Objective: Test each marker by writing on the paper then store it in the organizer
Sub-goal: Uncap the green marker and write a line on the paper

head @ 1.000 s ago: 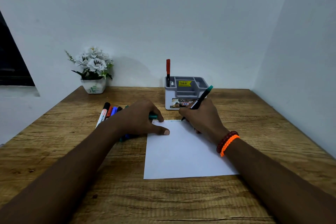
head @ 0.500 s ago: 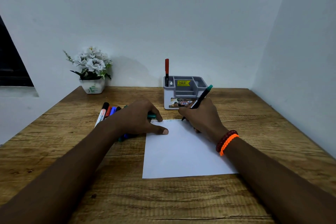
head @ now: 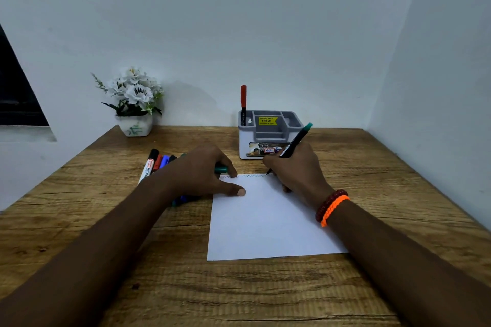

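table [head: 372, 194] of wood grain carries white paper [head: 265, 220], long axis running away from the person, faint zigzag line along its far edge. grey organizer [head: 268, 135] stands just beyond the paper, one red-capped marker [head: 243, 99] upright in its left slot. left hand [head: 196, 175] rests on the paper's left edge, thumb flat on the sheet, fingers curled round a green cap [head: 221, 169]. right hand [head: 295, 170] grips green-ended marker [head: 293, 145], tip down-left on the paper's far edge, tail tilted up-right. loose markers [head: 156, 163] lie left, partly under the left hand.
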